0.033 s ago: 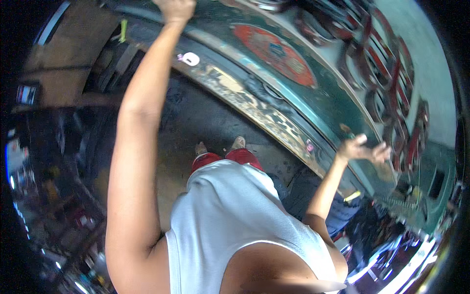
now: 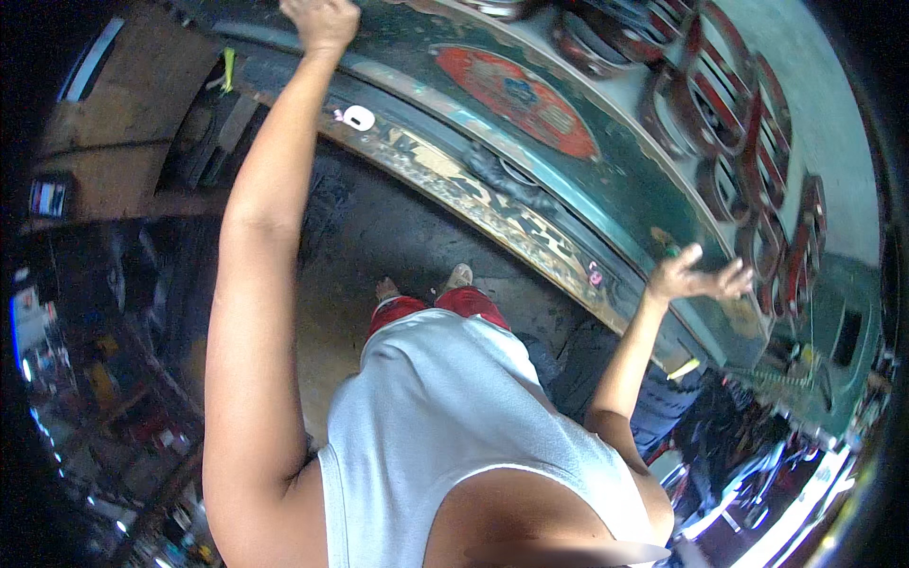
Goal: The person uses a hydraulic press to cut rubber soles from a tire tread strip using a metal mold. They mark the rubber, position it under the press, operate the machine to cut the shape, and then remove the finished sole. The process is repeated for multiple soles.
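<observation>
My left hand is raised at the top edge, fingers curled against the dark green panel; what they hold, if anything, is hidden. My right hand is open, fingers spread, near the panel's right end. The panel bears a worn red oval. Below it runs a long ledge with peeling pale paint and a dark crumpled strip. A small white object and a yellow object lie along it.
Dark red curved metal parts crowd behind the panel. A brown wooden surface is at upper left. My feet stand on the dark floor. Dark cluttered items fill the lower left, and a dark blue bundle sits at lower right.
Both hands have shifted slightly left and up in the view. The panel and the ledge sit a little differently in the picture, shifted left.
</observation>
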Motion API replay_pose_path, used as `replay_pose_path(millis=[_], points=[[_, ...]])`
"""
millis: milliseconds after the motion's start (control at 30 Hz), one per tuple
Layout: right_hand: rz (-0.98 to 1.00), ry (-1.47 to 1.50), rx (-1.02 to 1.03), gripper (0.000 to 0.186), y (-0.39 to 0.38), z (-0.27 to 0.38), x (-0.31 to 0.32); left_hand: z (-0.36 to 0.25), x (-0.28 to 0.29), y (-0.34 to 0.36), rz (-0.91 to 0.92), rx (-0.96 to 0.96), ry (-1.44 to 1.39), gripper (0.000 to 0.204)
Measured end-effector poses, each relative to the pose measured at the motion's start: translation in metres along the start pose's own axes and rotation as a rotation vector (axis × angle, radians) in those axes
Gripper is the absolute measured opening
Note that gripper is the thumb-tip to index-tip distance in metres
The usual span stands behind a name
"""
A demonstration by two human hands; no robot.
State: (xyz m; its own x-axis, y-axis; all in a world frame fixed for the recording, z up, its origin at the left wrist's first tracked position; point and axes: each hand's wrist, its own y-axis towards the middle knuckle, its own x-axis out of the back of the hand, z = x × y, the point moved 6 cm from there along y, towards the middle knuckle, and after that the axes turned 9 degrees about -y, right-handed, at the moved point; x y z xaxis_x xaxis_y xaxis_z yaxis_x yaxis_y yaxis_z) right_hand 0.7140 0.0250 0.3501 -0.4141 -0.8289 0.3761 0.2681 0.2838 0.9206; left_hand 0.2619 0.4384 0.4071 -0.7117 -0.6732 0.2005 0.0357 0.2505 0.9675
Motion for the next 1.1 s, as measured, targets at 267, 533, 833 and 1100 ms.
replay_pose_path(millis=[267, 533, 833, 1100], points=[[0.727, 0.515, -0.141, 0.053, -0.082, 0.09, 0.046, 0.012, 0.042, -0.006, 0.155, 0.195, -0.304, 0.036], [0.902, 0.159, -0.053, 0.069, -0.181, 0.116, 0.039, -0.094, 0.078, -0.219, 0.712, 0.343, -0.39, 0.03], [0.978, 0.076, -0.092, 0.064, -0.194, 0.104, -0.008, -0.064, 0.015, -0.273, 0.874, 0.112, -0.128, 0.032], [1.096, -0.053, -0.131, 0.07, -0.194, 0.105, -0.019, -0.058, -0.005, -0.274, 1.173, 0.176, -0.044, 0.037]])
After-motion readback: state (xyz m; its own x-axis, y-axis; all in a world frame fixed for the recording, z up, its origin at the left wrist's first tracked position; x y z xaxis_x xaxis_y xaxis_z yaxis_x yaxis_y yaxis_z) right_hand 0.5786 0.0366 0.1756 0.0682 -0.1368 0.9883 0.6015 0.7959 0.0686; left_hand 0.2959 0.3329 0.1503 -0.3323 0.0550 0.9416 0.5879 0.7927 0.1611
